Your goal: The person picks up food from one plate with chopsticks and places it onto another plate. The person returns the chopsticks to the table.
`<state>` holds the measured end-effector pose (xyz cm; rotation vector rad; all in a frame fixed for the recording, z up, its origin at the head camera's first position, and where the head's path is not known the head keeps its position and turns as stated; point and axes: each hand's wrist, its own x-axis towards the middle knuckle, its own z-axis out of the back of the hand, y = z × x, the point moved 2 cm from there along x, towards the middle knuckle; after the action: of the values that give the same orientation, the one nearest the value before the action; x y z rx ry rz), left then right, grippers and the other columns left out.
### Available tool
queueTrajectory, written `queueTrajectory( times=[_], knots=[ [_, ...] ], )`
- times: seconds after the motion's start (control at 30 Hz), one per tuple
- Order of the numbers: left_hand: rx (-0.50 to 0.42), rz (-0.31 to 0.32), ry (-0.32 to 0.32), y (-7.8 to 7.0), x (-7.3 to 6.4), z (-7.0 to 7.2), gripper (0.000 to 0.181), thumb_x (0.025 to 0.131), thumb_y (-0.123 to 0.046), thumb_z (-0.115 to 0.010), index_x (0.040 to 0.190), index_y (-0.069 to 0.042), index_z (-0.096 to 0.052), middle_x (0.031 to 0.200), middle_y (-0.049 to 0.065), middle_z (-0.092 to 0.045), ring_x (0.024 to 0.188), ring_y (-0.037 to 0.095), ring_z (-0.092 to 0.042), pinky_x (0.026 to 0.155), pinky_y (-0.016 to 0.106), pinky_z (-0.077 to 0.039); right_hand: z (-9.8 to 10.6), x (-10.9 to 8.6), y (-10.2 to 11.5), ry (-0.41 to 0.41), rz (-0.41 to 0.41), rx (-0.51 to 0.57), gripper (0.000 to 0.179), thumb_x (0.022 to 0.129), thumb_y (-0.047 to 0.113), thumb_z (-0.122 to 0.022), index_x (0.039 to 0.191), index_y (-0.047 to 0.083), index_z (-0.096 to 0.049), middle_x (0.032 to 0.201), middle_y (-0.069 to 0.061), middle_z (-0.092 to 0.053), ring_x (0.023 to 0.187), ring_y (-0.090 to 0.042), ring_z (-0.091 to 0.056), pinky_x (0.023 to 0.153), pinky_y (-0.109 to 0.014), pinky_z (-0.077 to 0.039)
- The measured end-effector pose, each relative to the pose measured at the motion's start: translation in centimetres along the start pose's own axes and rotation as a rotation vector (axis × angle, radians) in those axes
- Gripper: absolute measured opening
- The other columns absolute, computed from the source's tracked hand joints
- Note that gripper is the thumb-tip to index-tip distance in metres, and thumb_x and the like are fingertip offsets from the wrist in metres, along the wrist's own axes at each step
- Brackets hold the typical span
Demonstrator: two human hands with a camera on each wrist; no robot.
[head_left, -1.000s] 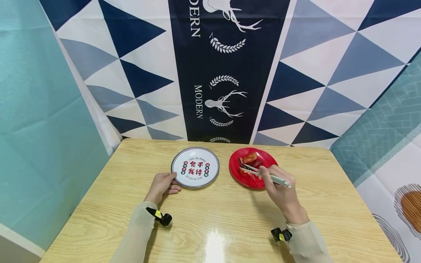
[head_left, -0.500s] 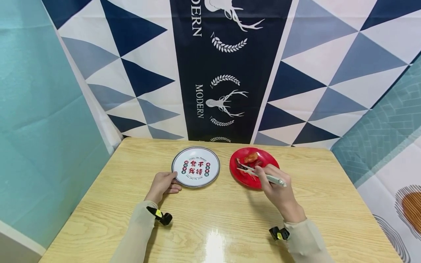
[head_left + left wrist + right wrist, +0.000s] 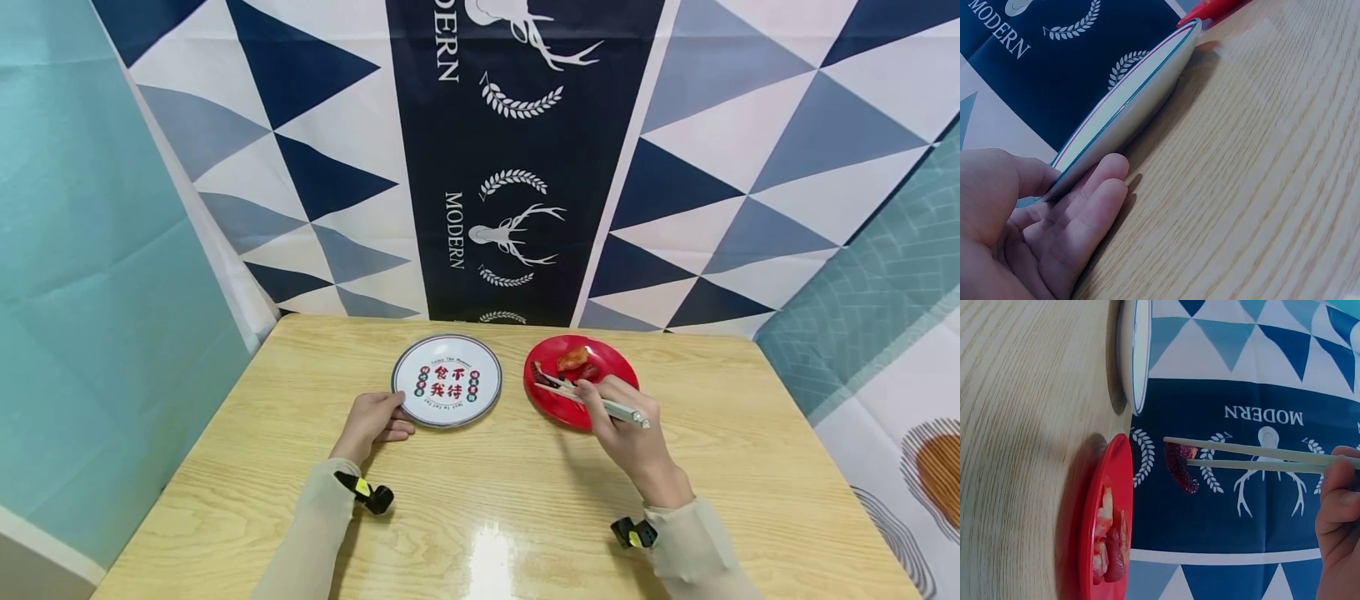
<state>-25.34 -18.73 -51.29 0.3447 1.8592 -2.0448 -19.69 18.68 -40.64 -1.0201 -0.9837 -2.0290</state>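
Observation:
My left hand point(image 3: 369, 423) pinches the near-left rim of a white plate point(image 3: 480, 375) with red and green printing, thumb on top and fingers under the edge, as the left wrist view point(image 3: 1129, 94) shows on the plate. In my right hand point(image 3: 633, 433) is a pair of pale green chopsticks point(image 3: 1266, 460). Between their tips hangs a dark red, curled, suckered piece like an octopus tentacle point(image 3: 1179, 467), raised clear of the red plate point(image 3: 621, 367). Still lying on that plate are an orange-brown piece point(image 3: 573, 359) and several reddish food pieces point(image 3: 1113, 550).
Both plates stand side by side near the back of the wooden table point(image 3: 420, 517), with a small gap between them. A patterned cloth point(image 3: 517, 167) hangs right behind the table's far edge. Each wrist wears a black camera point(image 3: 633, 532).
My right hand has shifted slightly left with the chopsticks, and the tentacle piece has moved toward the red plate's left side. The left hand and white plate have stayed put.

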Motion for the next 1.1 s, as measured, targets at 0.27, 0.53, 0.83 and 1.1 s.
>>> queueTrajectory(
  times=[0.27, 0.53, 0.83, 1.1],
  knots=[
    [0.01, 0.007, -0.009, -0.2, 0.0, 0.1, 0.039, 0.107, -0.028, -0.055, 0.123, 0.006, -0.065, 0.083, 0.01, -0.069, 0.063, 0.016, -0.074, 0.066, 0.029, -0.067, -1.2, 0.5, 0.8, -0.03, -0.009, 0.053, 0.02, 0.076, -0.014, -0.079, 0.079, 0.004, -0.074, 0.067, 0.002, -0.063, 0.059, -0.004, -0.047, 0.049, -0.009, -0.043],
    [0.015, 0.0, -0.004, -0.1, -0.1, 0.0, 0.04, 0.107, -0.028, -0.055, 0.127, 0.006, -0.064, 0.083, 0.01, -0.07, 0.062, 0.015, -0.074, 0.066, 0.029, -0.067, -2.3, 0.7, 1.4, -0.039, 0.025, 0.071, 0.007, 0.084, -0.004, -0.078, 0.083, 0.001, -0.075, 0.068, 0.0, -0.066, 0.059, -0.006, -0.05, 0.053, -0.01, -0.046],
    [0.02, -0.004, -0.006, -0.1, 0.0, -0.1, 0.04, 0.107, -0.027, -0.055, 0.126, 0.007, -0.064, 0.083, 0.01, -0.07, 0.062, 0.015, -0.074, 0.066, 0.029, -0.067, -2.5, 0.7, 1.4, -0.048, 0.05, 0.074, 0.01, 0.086, -0.003, -0.078, 0.079, 0.003, -0.073, 0.066, 0.0, -0.063, 0.059, -0.006, -0.05, 0.054, -0.011, -0.047],
    [0.008, -0.004, -0.009, 0.0, -0.1, -0.2, 0.037, 0.107, -0.027, -0.055, 0.12, 0.007, -0.066, 0.08, 0.011, -0.07, 0.062, 0.015, -0.074, 0.065, 0.029, -0.067, -2.5, 0.8, 1.5, -0.046, 0.053, 0.07, 0.018, 0.093, 0.008, -0.075, 0.077, 0.004, -0.07, 0.065, 0.003, -0.059, 0.058, -0.005, -0.047, 0.052, -0.011, -0.044]
  ],
)
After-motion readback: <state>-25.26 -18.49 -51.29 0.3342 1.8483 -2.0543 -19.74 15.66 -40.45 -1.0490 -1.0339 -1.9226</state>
